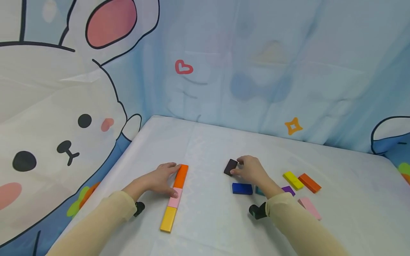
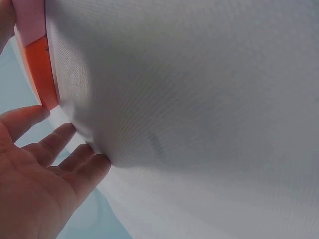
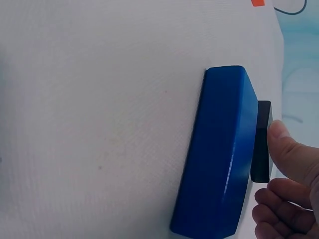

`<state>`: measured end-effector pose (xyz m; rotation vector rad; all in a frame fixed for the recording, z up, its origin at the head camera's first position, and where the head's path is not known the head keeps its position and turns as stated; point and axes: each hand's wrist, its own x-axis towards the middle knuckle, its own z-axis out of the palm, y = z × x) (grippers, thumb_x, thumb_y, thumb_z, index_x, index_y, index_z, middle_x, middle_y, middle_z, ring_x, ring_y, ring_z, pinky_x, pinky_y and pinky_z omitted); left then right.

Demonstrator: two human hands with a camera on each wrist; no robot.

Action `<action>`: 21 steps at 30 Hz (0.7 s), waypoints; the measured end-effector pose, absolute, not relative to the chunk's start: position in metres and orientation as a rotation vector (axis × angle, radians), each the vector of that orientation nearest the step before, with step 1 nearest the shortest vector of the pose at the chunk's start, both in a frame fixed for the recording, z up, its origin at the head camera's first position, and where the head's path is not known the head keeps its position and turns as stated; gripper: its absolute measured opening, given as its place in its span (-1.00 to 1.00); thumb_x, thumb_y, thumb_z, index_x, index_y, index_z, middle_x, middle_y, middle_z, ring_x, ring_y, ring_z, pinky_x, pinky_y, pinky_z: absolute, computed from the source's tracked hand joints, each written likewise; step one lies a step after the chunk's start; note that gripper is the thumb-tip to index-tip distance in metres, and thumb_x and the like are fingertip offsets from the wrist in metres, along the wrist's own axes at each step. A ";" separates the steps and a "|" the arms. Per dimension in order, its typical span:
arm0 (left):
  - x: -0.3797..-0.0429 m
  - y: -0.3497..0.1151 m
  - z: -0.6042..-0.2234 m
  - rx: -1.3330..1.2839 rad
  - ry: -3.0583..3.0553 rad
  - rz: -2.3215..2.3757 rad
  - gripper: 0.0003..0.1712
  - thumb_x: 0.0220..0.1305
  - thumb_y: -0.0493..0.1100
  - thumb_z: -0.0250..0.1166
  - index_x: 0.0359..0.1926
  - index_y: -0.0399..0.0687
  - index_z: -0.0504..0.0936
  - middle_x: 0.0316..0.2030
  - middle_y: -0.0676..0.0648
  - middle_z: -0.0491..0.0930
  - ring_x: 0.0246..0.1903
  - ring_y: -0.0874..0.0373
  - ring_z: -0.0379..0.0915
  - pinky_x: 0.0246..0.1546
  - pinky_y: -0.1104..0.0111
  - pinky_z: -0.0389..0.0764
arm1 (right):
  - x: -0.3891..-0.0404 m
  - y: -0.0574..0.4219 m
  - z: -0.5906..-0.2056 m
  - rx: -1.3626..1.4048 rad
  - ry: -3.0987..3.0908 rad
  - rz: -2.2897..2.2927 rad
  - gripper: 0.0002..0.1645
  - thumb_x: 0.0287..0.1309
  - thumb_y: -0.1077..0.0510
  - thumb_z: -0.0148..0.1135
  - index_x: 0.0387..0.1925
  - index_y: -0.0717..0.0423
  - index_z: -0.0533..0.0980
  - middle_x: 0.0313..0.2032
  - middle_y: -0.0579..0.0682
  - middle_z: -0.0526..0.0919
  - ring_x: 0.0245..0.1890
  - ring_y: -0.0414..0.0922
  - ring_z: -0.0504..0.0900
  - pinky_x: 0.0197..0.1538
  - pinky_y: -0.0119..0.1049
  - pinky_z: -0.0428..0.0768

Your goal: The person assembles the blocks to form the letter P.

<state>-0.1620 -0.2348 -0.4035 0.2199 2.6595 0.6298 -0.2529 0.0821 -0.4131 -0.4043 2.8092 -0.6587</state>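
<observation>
Three blocks lie end to end in a row: orange [image 1: 181, 176], pink [image 1: 174, 202] and golden yellow [image 1: 168, 219]. My left hand [image 1: 158, 179] rests beside that row, its thumb on the pink block and its index fingertip at the orange block's far end. In the left wrist view its other fingers touch the white cloth, loosely extended. To the right, my right hand [image 1: 256, 174] pinches a black block [image 1: 230, 167] by its right side. The right wrist view shows the thumb against this block, just beyond a larger-looking blue block [image 3: 214, 154].
Around the right forearm lie a partly hidden teal block [image 1: 259, 191], a purple block [image 1: 288, 190], a yellow block [image 1: 293, 180], an orange block [image 1: 309, 183] and a pink block [image 1: 309, 208]. A printed curtain [image 1: 217, 89] hangs behind the white table.
</observation>
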 end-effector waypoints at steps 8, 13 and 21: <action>-0.163 -0.235 -0.404 0.215 2.654 0.631 0.12 0.11 0.01 0.57 0.59 -0.08 0.17 0.57 -0.21 0.13 0.54 -0.19 0.03 0.46 -0.14 0.31 | -0.258 0.074 -0.414 -0.443 2.809 -0.676 -0.32 0.23 0.06 0.44 0.23 0.45 0.50 0.16 0.36 0.63 0.23 0.27 0.57 0.30 0.13 0.56; -0.165 -0.236 -0.407 0.217 2.648 0.628 0.12 0.13 0.02 0.56 0.59 -0.06 0.16 0.58 -0.20 0.11 0.55 -0.18 0.01 0.48 -0.13 0.30 | -0.262 0.058 -0.415 -0.451 2.791 -0.693 -0.32 0.24 0.06 0.43 0.24 0.43 0.50 0.18 0.34 0.63 0.27 0.26 0.55 0.34 0.12 0.53; -0.165 -0.236 -0.407 0.195 2.646 0.639 0.12 0.12 0.01 0.57 0.59 -0.04 0.16 0.58 -0.18 0.11 0.55 -0.17 0.01 0.47 -0.12 0.30 | -0.270 0.026 -0.416 -0.518 2.764 -0.735 -0.33 0.22 0.08 0.45 0.23 0.42 0.51 0.19 0.31 0.63 0.27 0.22 0.56 0.35 0.07 0.52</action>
